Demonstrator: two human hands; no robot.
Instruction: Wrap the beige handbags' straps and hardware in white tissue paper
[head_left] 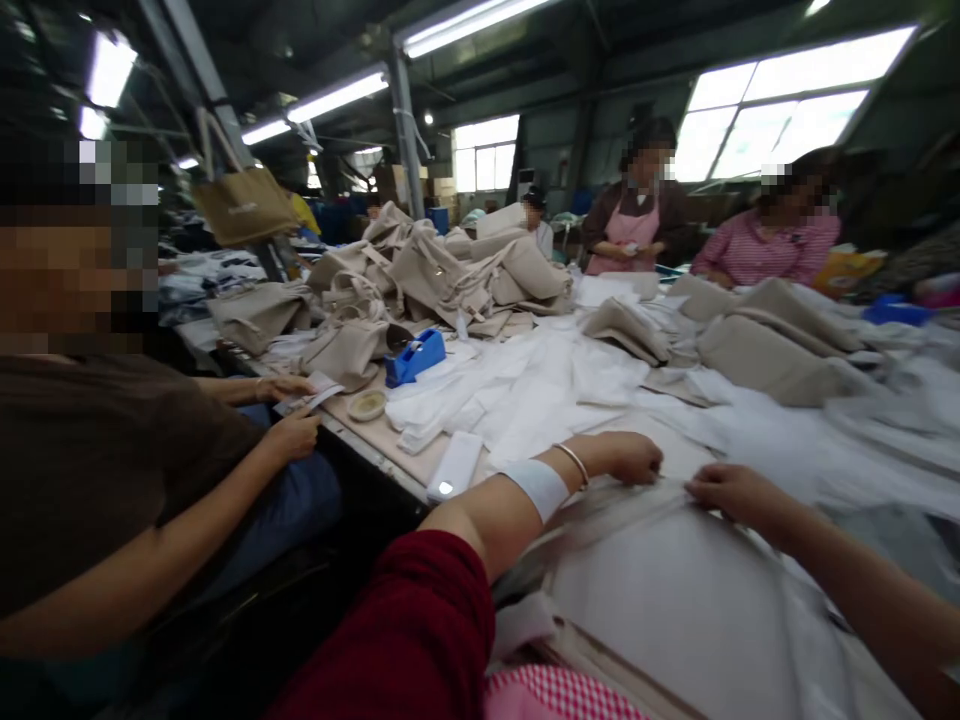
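A beige bag [675, 600] lies flat in front of me inside what looks like a clear plastic bag [600, 512]. My left hand [636, 458], with a bangle at the wrist, pinches the far edge of the plastic. A short gap to the right, my right hand [727, 490] grips the same edge between thumb and fingers. The fingertips of both are closed, and motion blurs the plastic there. White wrapping sheets [525, 385] spread over the table beyond my hands. Left of my forearm lies a white phone-like object [456, 465].
A blue tape dispenser [416, 358] and a tape roll [367, 405] sit near the table's left edge. Behind them rises a heap of beige bags [442, 270]. A co-worker [135, 480] sits close at left, holding a paper. More beige bags [772, 350] lie at right.
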